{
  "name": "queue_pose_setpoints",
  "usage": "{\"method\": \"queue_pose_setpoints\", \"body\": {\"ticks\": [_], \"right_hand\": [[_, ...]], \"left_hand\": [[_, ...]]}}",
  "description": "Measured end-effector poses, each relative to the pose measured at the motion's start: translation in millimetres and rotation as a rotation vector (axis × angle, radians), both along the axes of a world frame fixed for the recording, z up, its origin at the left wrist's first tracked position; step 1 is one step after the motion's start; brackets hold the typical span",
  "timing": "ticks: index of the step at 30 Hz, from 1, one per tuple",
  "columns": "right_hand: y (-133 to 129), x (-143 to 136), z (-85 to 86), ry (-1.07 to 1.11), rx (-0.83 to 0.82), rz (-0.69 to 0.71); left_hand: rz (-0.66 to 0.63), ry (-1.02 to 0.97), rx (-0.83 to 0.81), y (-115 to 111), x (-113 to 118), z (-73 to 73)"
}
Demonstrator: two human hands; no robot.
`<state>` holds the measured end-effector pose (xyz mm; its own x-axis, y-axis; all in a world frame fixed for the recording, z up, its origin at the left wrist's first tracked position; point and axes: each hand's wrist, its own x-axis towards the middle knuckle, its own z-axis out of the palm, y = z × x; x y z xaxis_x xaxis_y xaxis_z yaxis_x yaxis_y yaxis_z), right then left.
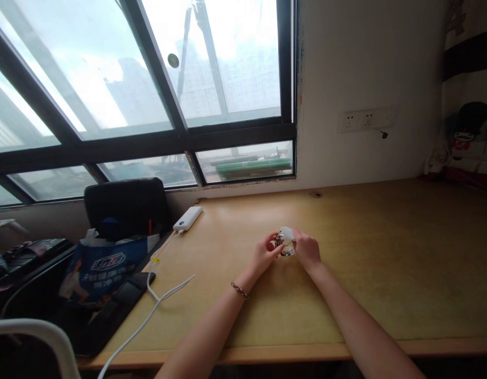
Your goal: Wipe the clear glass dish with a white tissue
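Near the middle of the wooden table (227,237), a small shiny metallic object (287,249) sits between my two hands. My left hand (267,249) grips its left side, with the thumb across the front. A white tissue or cloth (286,233) is pinched in my right hand (305,248) and lies against the top of the shiny object. The object's exact shape is too small to tell. A braided bracelet (239,290) is around my left wrist.
A white power bank (188,218) with a white cable (151,304) lies at the table's left edge. Left of the table are a blue bag (109,268) and a black chair (127,208). Wall sockets (358,120) are behind.
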<state>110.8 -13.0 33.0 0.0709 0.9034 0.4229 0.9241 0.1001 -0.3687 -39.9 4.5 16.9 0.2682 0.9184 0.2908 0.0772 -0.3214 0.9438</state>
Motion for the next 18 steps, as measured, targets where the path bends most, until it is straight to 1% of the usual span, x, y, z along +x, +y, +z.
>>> {"method": "queue_pose_setpoints", "body": {"ticks": [2,4,5,9,10,11,12,14,16,18], "right_hand": [[2,1,-1.4,0.053,0.031,0.024],[8,2,-6.6,0.202,0.045,0.027],[12,2,-10.6,0.298,0.026,0.018],[26,-3,-29.4,0.744,-0.203,-0.038],[28,-5,-32.9,0.825,-0.236,-0.039],[29,-6,-35.2,0.860,-0.250,-0.042],[29,-7,-36.1,0.852,-0.247,-0.047],[28,-8,-33.6,0.758,-0.226,-0.070],[23,-6,-26.6,0.592,-0.188,-0.088],[18,-4,-17.7,0.388,-0.141,-0.085]], "left_hand": [[-0.020,-0.018,-0.015,0,0,0.7],[-0.049,-0.044,-0.044,-1,0,1.0],[-0.067,-0.060,-0.061,-1,0,0.7],[-0.126,-0.166,-0.099,1,3,-2.4],[-0.134,-0.190,-0.108,1,4,-3.2],[-0.136,-0.208,-0.121,2,4,-3.9],[-0.136,-0.220,-0.139,3,4,-4.3],[-0.131,-0.214,-0.179,5,4,-4.5],[-0.120,-0.174,-0.202,7,4,-3.7],[-0.082,-0.154,-0.185,7,2,-2.4]]}}
